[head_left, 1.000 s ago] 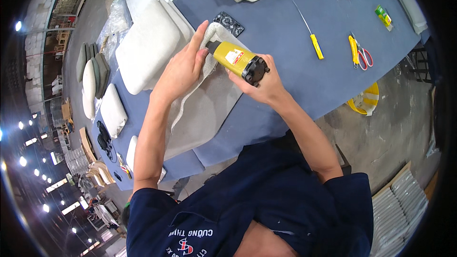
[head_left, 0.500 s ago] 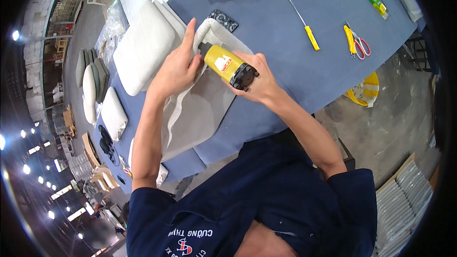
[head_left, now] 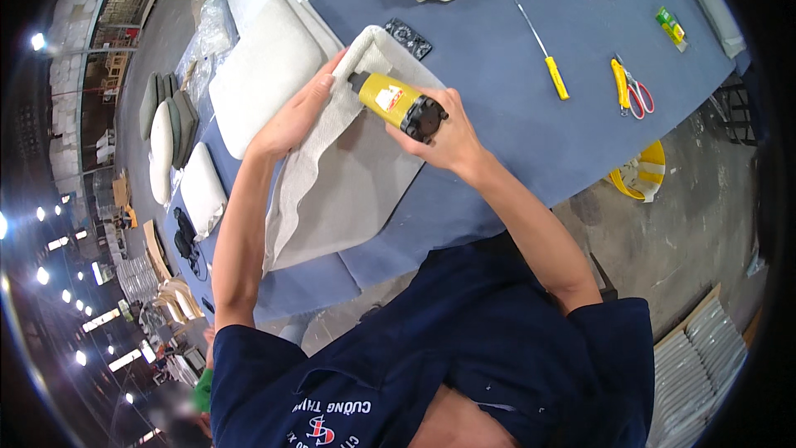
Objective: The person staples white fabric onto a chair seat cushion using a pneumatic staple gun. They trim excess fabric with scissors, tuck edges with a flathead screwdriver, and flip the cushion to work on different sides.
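Note:
My right hand (head_left: 452, 137) grips a yellow staple gun (head_left: 388, 98) with a black end cap, its nose against the folded fabric edge of a seat panel. The grey seat panel (head_left: 356, 191) lies underside up in front of me, with light woven fabric (head_left: 292, 191) loose along its left side. My left hand (head_left: 300, 112) is closed on that fabric at the panel's far left edge, thumb on top. Its other fingers are partly hidden behind the edge. The staple gun's handle is hidden in my right hand.
Light cushions (head_left: 265, 66) are stacked at the left, beside a dark patterned phone (head_left: 409, 38). On the blue table (head_left: 489, 116) at right lie a yellow-handled screwdriver (head_left: 556, 79), scissors (head_left: 640, 101) and a yellow cutter (head_left: 619, 83). A yellow bucket (head_left: 655, 168) stands on the floor.
My left hand's raised index finger has come down and the hand has closed on the fabric edge. The loose fabric is drawn further left. The staple gun has shifted only slightly.

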{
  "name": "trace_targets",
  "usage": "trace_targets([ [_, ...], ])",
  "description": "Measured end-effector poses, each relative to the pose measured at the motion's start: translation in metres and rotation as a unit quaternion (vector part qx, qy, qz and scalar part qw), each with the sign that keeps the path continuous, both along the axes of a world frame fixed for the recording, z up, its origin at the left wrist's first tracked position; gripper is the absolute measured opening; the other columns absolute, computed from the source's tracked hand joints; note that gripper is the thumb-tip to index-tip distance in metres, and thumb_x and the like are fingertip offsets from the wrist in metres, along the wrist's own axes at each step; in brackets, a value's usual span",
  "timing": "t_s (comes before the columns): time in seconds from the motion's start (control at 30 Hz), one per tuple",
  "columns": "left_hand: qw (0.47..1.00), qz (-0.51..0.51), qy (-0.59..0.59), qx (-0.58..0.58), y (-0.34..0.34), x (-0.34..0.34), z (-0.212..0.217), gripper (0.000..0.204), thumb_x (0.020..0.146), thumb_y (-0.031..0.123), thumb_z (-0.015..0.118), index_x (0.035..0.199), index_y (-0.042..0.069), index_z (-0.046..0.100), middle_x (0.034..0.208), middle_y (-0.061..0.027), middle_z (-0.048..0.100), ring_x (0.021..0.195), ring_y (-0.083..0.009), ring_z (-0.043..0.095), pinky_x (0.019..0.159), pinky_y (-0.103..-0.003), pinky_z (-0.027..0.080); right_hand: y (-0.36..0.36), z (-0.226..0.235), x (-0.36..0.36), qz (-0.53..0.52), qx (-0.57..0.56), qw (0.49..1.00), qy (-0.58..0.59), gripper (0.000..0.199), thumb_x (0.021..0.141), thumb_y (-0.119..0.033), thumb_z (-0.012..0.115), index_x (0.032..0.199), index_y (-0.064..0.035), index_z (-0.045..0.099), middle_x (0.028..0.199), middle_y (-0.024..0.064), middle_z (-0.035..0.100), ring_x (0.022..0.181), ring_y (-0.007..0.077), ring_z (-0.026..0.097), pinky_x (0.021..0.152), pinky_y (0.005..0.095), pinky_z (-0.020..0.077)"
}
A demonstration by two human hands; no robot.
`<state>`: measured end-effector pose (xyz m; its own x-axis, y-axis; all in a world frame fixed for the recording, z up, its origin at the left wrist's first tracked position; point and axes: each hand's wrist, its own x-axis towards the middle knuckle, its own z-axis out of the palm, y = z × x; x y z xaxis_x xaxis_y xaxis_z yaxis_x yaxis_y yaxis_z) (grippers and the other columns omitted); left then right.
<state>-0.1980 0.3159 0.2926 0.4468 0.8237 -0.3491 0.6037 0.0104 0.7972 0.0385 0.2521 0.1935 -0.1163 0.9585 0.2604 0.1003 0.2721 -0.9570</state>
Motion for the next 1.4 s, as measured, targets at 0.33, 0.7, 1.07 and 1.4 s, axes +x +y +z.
trace_targets([
  [0.33,0.962,-0.041,0.213,0.164,-0.009,0.004,0.003,0.063,0.114,0.025,0.041,0.172,0.023,0.017,0.1,-0.0279,0.074,0.1,-0.047,0.071,0.095,-0.052,0.051,-0.009,-0.024,-0.022,-0.037,0.024,0.999,-0.02,0.047,0.073,-0.016,0.089,0.112,0.0048,0.073,0.088,0.0181,0.077,0.079,0.0333,0.076,0.074,0.0383,0.0586],
  [0.7,0.962,-0.07,0.178,0.195,-0.024,0.015,0.001,0.07,0.111,0.019,0.047,0.173,0.025,0.014,0.095,-0.03,0.071,0.095,-0.0487,0.069,0.088,-0.054,0.05,-0.025,0.009,-0.005,-0.002,0.032,0.999,0.016,0.025,0.08,-0.011,0.083,0.1,0.0023,0.075,0.082,0.0132,0.077,0.067,0.0264,0.075,0.066,0.0339,0.0574],
  [1.07,0.956,-0.11,0.157,0.22,-0.023,0.007,-0.002,0.078,0.106,0.012,0.048,0.174,0.024,0.012,0.113,-0.0292,0.07,0.098,-0.0457,0.07,0.093,-0.051,0.052,-0.018,-0.004,-0.006,0.0,0.086,0.996,-0.02,0.039,0.073,-0.013,0.085,0.105,0.0037,0.071,0.083,0.0178,0.074,0.073,0.0348,0.073,0.067,0.0365,0.0567],
  [1.4,0.954,-0.143,0.144,0.221,-0.023,0.006,0.002,0.086,0.099,0.004,0.049,0.174,0.02,0.01,0.153,-0.0299,0.055,0.128,-0.0473,0.062,0.11,-0.048,0.047,-0.027,-0.006,-0.015,-0.002,0.058,0.998,0.019,0.052,0.064,-0.014,0.086,0.111,0.0033,0.071,0.085,0.0221,0.071,0.079,0.0451,0.068,0.069,0.0426,0.0554],
])
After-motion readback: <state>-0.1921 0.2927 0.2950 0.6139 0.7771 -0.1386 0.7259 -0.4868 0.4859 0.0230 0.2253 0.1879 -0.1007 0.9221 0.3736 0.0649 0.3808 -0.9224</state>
